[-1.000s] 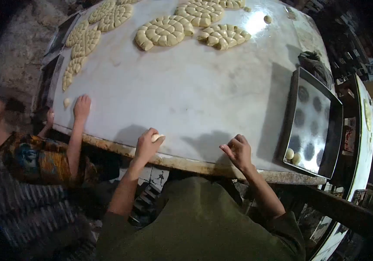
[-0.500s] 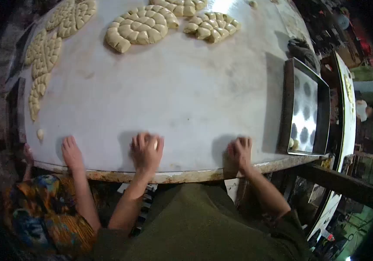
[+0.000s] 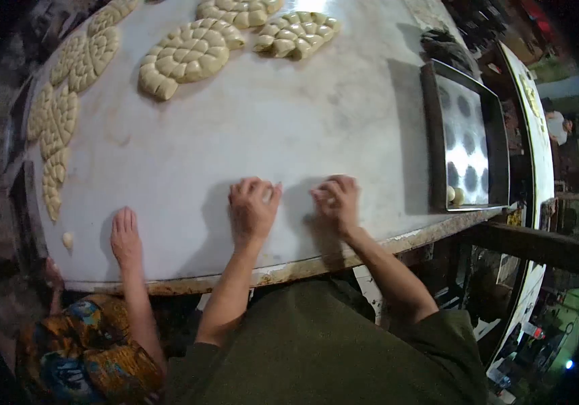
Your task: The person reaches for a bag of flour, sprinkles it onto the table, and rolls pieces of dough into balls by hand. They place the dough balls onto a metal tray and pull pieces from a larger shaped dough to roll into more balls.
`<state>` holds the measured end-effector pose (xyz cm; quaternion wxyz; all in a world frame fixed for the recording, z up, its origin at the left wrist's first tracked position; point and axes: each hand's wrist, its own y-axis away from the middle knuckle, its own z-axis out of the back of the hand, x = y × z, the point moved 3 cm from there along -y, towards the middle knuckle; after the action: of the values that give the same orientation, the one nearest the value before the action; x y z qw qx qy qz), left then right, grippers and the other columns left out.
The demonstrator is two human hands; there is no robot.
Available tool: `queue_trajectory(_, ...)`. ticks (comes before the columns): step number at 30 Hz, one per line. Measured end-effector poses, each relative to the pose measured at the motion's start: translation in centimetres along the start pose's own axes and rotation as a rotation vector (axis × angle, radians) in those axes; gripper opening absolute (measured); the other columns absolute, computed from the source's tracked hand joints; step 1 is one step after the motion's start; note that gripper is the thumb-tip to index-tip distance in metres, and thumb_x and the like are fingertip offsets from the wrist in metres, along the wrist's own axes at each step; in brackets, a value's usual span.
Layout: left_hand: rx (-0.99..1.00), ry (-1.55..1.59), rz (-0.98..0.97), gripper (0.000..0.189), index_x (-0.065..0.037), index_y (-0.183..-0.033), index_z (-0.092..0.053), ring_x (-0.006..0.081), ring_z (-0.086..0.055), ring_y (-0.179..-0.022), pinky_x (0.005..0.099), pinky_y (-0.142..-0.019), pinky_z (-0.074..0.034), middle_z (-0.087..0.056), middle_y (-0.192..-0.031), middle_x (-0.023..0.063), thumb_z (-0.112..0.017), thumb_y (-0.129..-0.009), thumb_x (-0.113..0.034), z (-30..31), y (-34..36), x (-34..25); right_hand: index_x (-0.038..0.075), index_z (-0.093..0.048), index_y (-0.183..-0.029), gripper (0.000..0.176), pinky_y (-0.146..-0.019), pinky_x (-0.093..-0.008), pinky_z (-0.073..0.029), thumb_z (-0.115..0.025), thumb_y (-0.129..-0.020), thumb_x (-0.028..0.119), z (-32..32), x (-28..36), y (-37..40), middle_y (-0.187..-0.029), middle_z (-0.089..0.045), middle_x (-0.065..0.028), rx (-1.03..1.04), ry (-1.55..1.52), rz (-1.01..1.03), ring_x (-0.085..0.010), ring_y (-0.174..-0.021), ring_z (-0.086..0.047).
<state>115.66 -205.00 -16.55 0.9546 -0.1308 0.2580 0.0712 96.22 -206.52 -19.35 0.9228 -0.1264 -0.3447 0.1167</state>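
My left hand [image 3: 255, 210] is curled palm-down on the pale tabletop [image 3: 175, 155]. A whitish bit, seemingly a small dough ball [image 3: 267, 195], shows between its thumb and fingers. Close by on the right, my right hand [image 3: 338, 204] is also cupped, fingers bent and slightly blurred. Whatever lies beneath it is hidden. A metal tray [image 3: 432, 145] stands on the right side of the table, with two small dough balls [image 3: 456, 196] in its near left corner.
Another person's hand [image 3: 125, 236] lies flat on the table to the left, near a small dough piece [image 3: 67, 240]. Scored dough slabs lie at the back [image 3: 185, 57] and along the left edge [image 3: 53, 121]. A dark cloth [image 3: 446, 48] sits behind the tray.
Both my hands have moved away from the near table edge and closer together. The view has shifted, and the other person's hand stays flat on the table.
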Motion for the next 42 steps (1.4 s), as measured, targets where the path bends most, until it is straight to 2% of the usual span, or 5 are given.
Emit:
queue_trajectory(16, 0.617, 0.228, 0.642, 0.028, -0.003, -0.1, -0.058, 0.0208, -0.053, -0.094, 0.0336, -0.082, -0.044, -0.056, -0.101, 0.0117, -0.066, -0.075, -0.014, 1.2, 4.0, -5.0, -0.002, -0.05, -0.114, 0.037, -0.084, -0.0404, -0.046, -0.058, -0.082, 0.015, 15.5, -5.8, 6.1, -0.106, -0.055, -0.0192, 0.982, -0.357, -0.063, -0.0317, -0.095, -0.056)
queue_trajectory(22, 0.948, 0.906, 0.171, 0.04, -0.003, -0.115, -0.052, 0.0147, -0.054, -0.098, 0.0288, -0.085, -0.046, -0.055, -0.106, 0.0073, -0.068, -0.078, -0.004, -5.8, -1.0, -26.9, 0.005, -0.054, -0.109, 0.037, -0.065, -0.0386, -0.048, -0.069, -0.077, 0.019, 30.4, -22.4, -2.3, -0.086, -0.057, -0.0143, 0.177, 0.01, -0.221, -0.0289, -0.075, -0.06)
queue_trajectory(28, 0.71, 0.232, -0.714, 0.035, -0.003, -0.106, -0.054, 0.0324, -0.053, -0.099, 0.0418, -0.086, -0.046, -0.051, -0.101, 0.0173, -0.066, -0.075, -0.013, -18.2, -3.8, -41.3, 0.008, -0.049, -0.113, 0.045, -0.077, -0.0453, -0.047, -0.067, -0.079, 0.031, 27.2, -30.5, -3.7, -0.106, -0.051, -0.0182, 0.385, 0.349, -0.152, -0.0367, -0.094, -0.052)
queue_trajectory(37, 0.749, 0.279, -0.676, 0.06, -0.004, -0.129, -0.042, 0.0337, -0.045, -0.119, 0.0431, -0.096, -0.041, -0.045, -0.128, 0.0201, -0.068, -0.076, -0.015, -19.0, -5.0, -38.9, -0.002, -0.057, -0.088, 0.016, -0.074, -0.0292, -0.048, -0.052, -0.076, -0.011, 37.0, -21.5, 0.4, -0.093, -0.056, -0.0144, -0.306, -0.349, -0.366, -0.022, -0.086, -0.058)
queue_trajectory(42, 0.419, 0.519, -0.08, 0.044, -0.003, -0.121, -0.05, 0.0292, -0.046, -0.118, 0.0385, -0.102, -0.035, -0.053, -0.121, 0.0149, -0.065, -0.081, -0.014, -9.3, -6.7, -21.8, 0.001, -0.059, -0.079, 0.007, -0.071, -0.0287, -0.049, -0.056, -0.074, -0.003, 21.8, -10.9, -2.9, -0.091, -0.057, -0.0087, 0.25, -0.731, -0.245, -0.0189, -0.082, -0.059)
